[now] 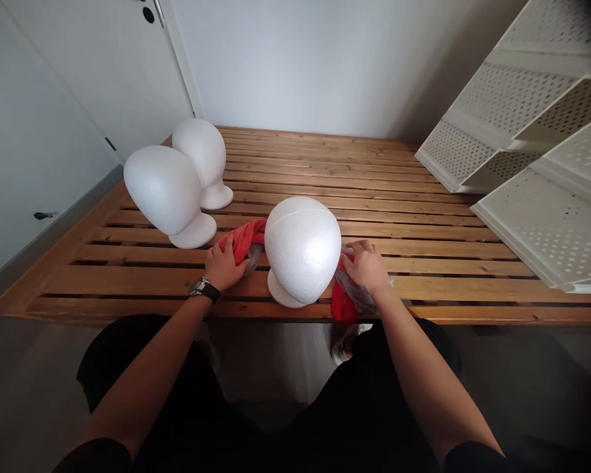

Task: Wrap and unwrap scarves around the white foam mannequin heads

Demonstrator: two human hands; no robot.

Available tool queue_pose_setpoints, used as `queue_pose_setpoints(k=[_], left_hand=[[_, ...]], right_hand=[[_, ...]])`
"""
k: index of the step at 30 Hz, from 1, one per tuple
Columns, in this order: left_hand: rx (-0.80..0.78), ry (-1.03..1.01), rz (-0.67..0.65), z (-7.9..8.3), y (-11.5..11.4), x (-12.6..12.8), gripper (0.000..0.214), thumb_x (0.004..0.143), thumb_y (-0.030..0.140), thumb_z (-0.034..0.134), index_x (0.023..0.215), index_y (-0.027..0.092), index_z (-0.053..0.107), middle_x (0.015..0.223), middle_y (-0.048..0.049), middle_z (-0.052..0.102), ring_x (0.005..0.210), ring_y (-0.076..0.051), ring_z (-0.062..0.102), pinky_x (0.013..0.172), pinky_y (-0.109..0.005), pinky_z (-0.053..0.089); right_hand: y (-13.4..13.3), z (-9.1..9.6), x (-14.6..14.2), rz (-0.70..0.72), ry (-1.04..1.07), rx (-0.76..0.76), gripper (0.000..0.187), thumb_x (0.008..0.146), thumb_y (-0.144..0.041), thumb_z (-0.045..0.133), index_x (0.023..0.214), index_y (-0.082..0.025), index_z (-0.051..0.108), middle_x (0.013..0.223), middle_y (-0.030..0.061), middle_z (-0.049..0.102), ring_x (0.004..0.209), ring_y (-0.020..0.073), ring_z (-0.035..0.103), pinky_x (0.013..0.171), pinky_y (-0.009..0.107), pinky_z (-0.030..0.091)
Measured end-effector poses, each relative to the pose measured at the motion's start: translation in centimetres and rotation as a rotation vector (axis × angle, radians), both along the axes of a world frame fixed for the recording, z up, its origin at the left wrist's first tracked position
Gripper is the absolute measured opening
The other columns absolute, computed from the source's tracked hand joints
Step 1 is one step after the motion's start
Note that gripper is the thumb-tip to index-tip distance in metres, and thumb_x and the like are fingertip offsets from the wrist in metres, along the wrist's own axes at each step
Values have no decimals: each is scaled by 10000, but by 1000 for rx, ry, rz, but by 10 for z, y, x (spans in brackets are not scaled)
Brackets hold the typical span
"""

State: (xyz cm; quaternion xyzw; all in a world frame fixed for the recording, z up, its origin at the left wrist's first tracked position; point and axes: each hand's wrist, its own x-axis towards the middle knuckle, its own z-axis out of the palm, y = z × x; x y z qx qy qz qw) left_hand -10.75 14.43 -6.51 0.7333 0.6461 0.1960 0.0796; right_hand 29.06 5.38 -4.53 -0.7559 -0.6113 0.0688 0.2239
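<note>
A white foam mannequin head [303, 246] stands upright near the front edge of a slatted wooden table [423, 223]. A red and grey scarf [246, 238] runs behind its neck and comes out on both sides. My left hand [224, 266], with a watch on the wrist, is closed on the scarf's left end. My right hand [367, 266] grips the right end, which hangs over the table's front edge. The part of the scarf behind the head is hidden.
Two more white foam heads [165, 190] [201, 154] stand at the table's left side. White perforated metal shelving [532, 144] lies tilted on the right part of the table. A white wall and a door are behind.
</note>
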Motion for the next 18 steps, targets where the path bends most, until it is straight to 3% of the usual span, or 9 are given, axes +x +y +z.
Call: queue_pose_setpoints(k=[3, 5, 8, 10, 12, 15, 18], left_hand=[[216, 20, 17, 16, -32, 21, 943, 834, 511, 759, 1612, 128, 389, 1694, -289, 259, 1541, -539, 254, 1217, -710, 230], [245, -51, -129, 21, -55, 33, 853, 866, 501, 741, 1585, 163, 431, 1676, -258, 306, 1545, -496, 272, 1242, -682, 231], [141, -251, -368, 6, -88, 53, 839, 871, 505, 749, 1570, 166, 431, 1580, -230, 440, 1502, -413, 379, 1248, -608, 322], [75, -405, -418, -11, -101, 68, 909, 806, 542, 813, 1550, 168, 448, 1556, -219, 471, 1498, -397, 396, 1248, -604, 349], [25, -576, -375, -25, -107, 82, 902, 733, 574, 868, 1481, 206, 523, 1512, -190, 534, 1474, -379, 447, 1237, -607, 380], [-41, -816, -182, -34, -107, 92, 834, 707, 605, 883, 1398, 247, 584, 1393, -143, 648, 1364, -325, 582, 1174, -583, 478], [-67, -917, -26, -31, -107, 75, 871, 700, 602, 897, 1423, 238, 575, 1407, -139, 663, 1310, -311, 639, 1151, -568, 522]], right_hand=[[-10, 4, -15, 171, -136, 104, 497, 974, -386, 589, 1407, -147, 633, 1474, 199, 562, 1415, 391, 469, 1225, 580, 380], [-13, 3, -26, 398, -45, 107, 520, 970, -312, 588, 1473, -180, 583, 1538, 164, 523, 1453, 355, 455, 1242, 558, 387], [-15, -6, -44, 674, 118, 61, 494, 994, -196, 511, 1481, -235, 579, 1539, 123, 547, 1431, 310, 510, 1208, 536, 446], [-15, -11, -57, 733, 197, 44, 462, 1011, -179, 494, 1455, -239, 603, 1493, 125, 589, 1405, 306, 543, 1178, 532, 481], [-18, -13, -71, 734, 249, 49, 452, 1027, -207, 517, 1471, -245, 589, 1502, 127, 582, 1425, 309, 533, 1183, 537, 480], [-28, -8, -91, 725, 304, 67, 542, 1049, -279, 545, 1584, -270, 459, 1612, 123, 474, 1515, 293, 447, 1248, 530, 418], [-41, 0, -104, 764, 324, 24, 640, 1066, -350, 543, 1661, -307, 310, 1686, 102, 373, 1563, 264, 389, 1284, 494, 379]])
